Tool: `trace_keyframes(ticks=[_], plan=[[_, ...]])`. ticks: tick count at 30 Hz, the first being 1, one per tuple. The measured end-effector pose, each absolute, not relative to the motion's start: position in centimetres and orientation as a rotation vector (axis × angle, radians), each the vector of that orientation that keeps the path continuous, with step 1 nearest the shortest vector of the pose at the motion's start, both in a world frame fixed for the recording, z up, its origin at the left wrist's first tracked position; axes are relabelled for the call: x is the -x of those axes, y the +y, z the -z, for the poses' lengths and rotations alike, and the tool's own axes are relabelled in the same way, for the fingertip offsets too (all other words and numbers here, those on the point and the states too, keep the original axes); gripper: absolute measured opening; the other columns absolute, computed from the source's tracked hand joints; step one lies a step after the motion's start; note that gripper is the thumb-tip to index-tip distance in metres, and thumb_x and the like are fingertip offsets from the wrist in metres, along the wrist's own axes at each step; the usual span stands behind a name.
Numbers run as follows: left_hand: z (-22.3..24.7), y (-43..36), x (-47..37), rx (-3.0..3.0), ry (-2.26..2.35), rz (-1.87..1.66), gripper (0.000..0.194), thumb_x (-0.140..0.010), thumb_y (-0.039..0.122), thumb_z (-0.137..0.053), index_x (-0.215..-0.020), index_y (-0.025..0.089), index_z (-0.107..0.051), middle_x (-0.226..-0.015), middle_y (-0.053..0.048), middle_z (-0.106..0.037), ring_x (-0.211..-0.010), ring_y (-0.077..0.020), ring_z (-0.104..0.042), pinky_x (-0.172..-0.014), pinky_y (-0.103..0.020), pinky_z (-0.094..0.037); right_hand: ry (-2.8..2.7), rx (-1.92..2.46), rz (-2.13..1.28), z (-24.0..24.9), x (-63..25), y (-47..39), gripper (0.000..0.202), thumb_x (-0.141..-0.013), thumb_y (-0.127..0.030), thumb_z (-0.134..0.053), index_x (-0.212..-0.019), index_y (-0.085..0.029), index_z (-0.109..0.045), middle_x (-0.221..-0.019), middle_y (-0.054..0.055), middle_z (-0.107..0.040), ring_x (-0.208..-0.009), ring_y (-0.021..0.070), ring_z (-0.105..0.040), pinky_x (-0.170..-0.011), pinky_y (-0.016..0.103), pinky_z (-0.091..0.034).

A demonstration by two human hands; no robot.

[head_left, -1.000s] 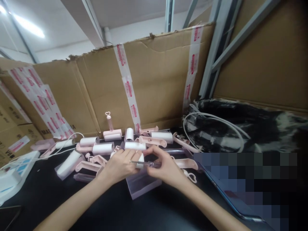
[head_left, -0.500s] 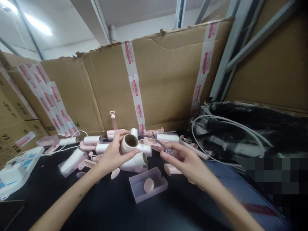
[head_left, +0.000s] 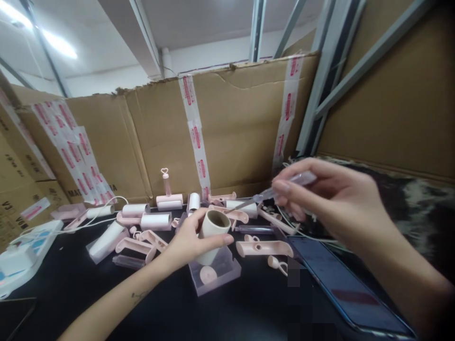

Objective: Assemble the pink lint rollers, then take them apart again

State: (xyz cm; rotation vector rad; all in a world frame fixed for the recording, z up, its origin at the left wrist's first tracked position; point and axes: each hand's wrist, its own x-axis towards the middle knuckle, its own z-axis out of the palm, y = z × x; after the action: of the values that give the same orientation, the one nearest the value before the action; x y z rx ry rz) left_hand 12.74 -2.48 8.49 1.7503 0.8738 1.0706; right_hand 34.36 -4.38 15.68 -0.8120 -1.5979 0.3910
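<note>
My left hand (head_left: 194, 239) is wrapped round a white lint-roller refill roll (head_left: 209, 229), its hollow brown core tilted up toward me. Just below it, and partly behind it, sits a translucent purple box (head_left: 232, 274) with a round pink end cap (head_left: 208, 274) inside. My right hand (head_left: 330, 194) grips a screwdriver (head_left: 268, 195) by its clear handle. The thin shaft points left and down, with its tip close to the roll's upper right rim; whether they touch, I cannot tell. A pink curved lint-roller handle (head_left: 265, 248) lies below the screwdriver, beside a small pink looped piece (head_left: 277, 264).
Several white rolls (head_left: 156, 221) and pink roller parts (head_left: 137, 247) lie scattered across the black table. At left is a power strip (head_left: 28, 255) with white cables. A phone (head_left: 348, 289) lies at right. A tall cardboard sheet (head_left: 234, 132) stands behind.
My right hand has lifted and moved right, raising the screwdriver. My left hand has carried the roll right and slightly down, over the purple box. The phone and pink handle show more fully.
</note>
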Motion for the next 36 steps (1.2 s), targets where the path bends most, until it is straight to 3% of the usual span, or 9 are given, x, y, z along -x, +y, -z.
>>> trace_keyframes(ticks=[6,10,14,19,23,26,29,33,36], plan=[[-8.6,-3.2,-12.7,-1.729,0.821,-1.074,0.040,-0.067,0.029,-0.074,-0.101,0.018,-0.056,-0.097,-0.003,-0.063,-0.093,-0.0201,-0.058,-0.083,-0.030,-0.044,-1.829,0.772,-0.370,-17.5,-32.4,-4.3,0.017,-0.080,-0.035,-0.063,-0.079,-0.018,-0.062,-0.054,-0.003,-0.057,-0.039,0.0073,-0.049,-0.036,0.020,-0.039],[-8.2,-3.7,-12.3,-1.646,0.730,-1.078,0.041,-0.071,0.027,-0.070,-0.107,0.017,-0.053,-0.104,-0.006,-0.061,-0.098,-0.0211,-0.057,-0.084,-0.030,-0.044,-2.377,0.790,-0.428,-16.6,-29.9,-2.5,0.025,-0.078,-0.042,-0.063,-0.076,-0.018,-0.069,-0.067,0.000,-0.058,-0.058,0.0113,-0.054,-0.052,0.025,-0.043],[-7.5,-3.0,-11.6,-1.556,0.740,-1.129,0.036,-0.076,0.031,-0.065,-0.105,0.017,-0.050,-0.099,-0.006,-0.060,-0.092,-0.0198,-0.058,-0.080,-0.030,-0.045,-2.245,0.815,-0.316,-15.7,-28.2,-0.8,0.031,-0.078,-0.047,-0.060,-0.079,-0.018,-0.070,-0.078,0.003,-0.054,-0.068,0.0135,-0.053,-0.063,0.029,-0.045],[-6.8,-1.9,-10.9,-1.656,0.807,-1.178,0.039,-0.076,0.036,-0.065,-0.106,0.018,-0.048,-0.102,-0.006,-0.059,-0.094,-0.0206,-0.058,-0.081,-0.031,-0.046,-2.077,0.679,-0.409,-15.5,-28.6,-0.6,0.024,-0.084,-0.042,-0.054,-0.079,-0.020,-0.061,-0.084,0.003,-0.056,-0.079,0.0158,-0.057,-0.076,0.032,-0.046],[-7.4,-2.1,-9.9,-1.881,1.038,-0.966,0.054,-0.073,0.045,-0.065,-0.116,0.023,-0.040,-0.100,-0.005,-0.062,-0.086,-0.0216,-0.062,-0.075,-0.034,-0.048,-1.641,0.655,-0.436,-16.7,-31.3,0.0,0.016,-0.089,-0.034,-0.040,-0.081,-0.024,-0.049,-0.074,0.000,-0.055,-0.061,0.0129,-0.055,-0.062,0.030,-0.047],[-9.0,-1.1,-9.2,-2.276,1.121,-0.931,0.049,-0.073,0.047,-0.063,-0.113,0.024,-0.046,-0.109,-0.006,-0.059,-0.099,-0.0243,-0.058,-0.087,-0.038,-0.044,-1.990,0.982,-0.268,-16.1,-33.2,2.1,0.016,-0.084,-0.031,-0.045,-0.076,-0.021,-0.053,-0.066,0.000,-0.057,-0.056,0.0132,-0.053,-0.055,0.028,-0.043],[-10.3,2.3,-9.4,-2.563,1.290,-0.977,0.043,-0.078,0.042,-0.059,-0.115,0.023,-0.048,-0.116,-0.008,-0.055,-0.107,-0.0275,-0.053,-0.092,-0.040,-0.040,-2.464,1.362,0.082,-13.3,-33.6,4.7,0.020,-0.082,-0.033,-0.049,-0.083,-0.018,-0.061,-0.079,0.004,-0.065,-0.071,0.0179,-0.061,-0.061,0.027,-0.042],[-9.6,8.1,-11.2,-2.654,1.495,-0.762,0.038,-0.072,0.033,-0.066,-0.107,0.019,-0.055,-0.106,-0.011,-0.060,-0.105,-0.0321,-0.053,-0.092,-0.043,-0.038,-2.540,1.490,0.262,-8.3,-32.7,7.0,0.034,-0.076,-0.039,-0.058,-0.100,-0.016,-0.062,-0.100,0.013,-0.063,-0.074,0.0247,-0.065,-0.056,0.029,-0.040],[-7.7,10.3,-12.7,-2.637,1.508,-0.773,0.039,-0.073,0.031,-0.066,-0.107,0.016,-0.053,-0.108,-0.013,-0.059,-0.107,-0.0307,-0.052,-0.094,-0.041,-0.036,-2.534,1.507,0.320,-6.3,-32.3,7.4,0.038,-0.073,-0.033,-0.061,-0.108,-0.019,-0.059,-0.111,0.013,-0.059,-0.076,0.0247,-0.066,-0.054,0.027,-0.038]])
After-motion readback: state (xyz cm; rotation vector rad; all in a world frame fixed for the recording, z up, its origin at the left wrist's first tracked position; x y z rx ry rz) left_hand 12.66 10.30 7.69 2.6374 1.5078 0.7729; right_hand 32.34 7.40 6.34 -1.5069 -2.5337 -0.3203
